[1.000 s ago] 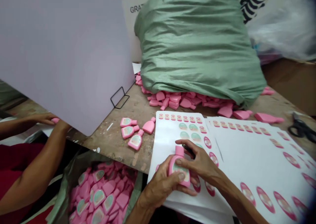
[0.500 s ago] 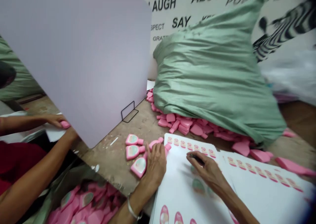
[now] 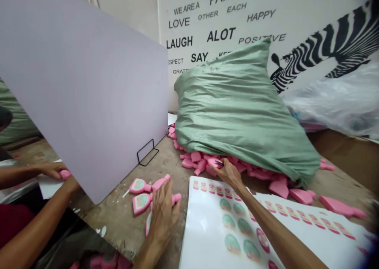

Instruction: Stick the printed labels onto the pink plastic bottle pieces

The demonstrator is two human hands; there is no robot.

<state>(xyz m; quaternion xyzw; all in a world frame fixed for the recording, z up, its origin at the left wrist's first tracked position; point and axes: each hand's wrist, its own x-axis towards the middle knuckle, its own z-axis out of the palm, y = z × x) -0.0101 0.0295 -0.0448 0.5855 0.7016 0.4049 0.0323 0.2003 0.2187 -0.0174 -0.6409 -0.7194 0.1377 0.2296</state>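
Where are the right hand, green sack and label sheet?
right hand (image 3: 229,173): head view, back of the hand
green sack (image 3: 242,119): head view, middle of the bulge
label sheet (image 3: 201,237): head view, bare white area

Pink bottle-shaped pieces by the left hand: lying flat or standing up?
Lying flat: the pieces rest on the scuffed worktop, labels facing up.

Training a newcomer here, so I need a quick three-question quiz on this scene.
1. True or false: the left hand is over pink bottle-shaped pieces.
2. Which animal is printed on the wall poster?
3. What stands between the co-worker's hand and the left hand? A) a lilac board B) a green sack C) a white sheet

Key: 1 true; 2 zebra; 3 A
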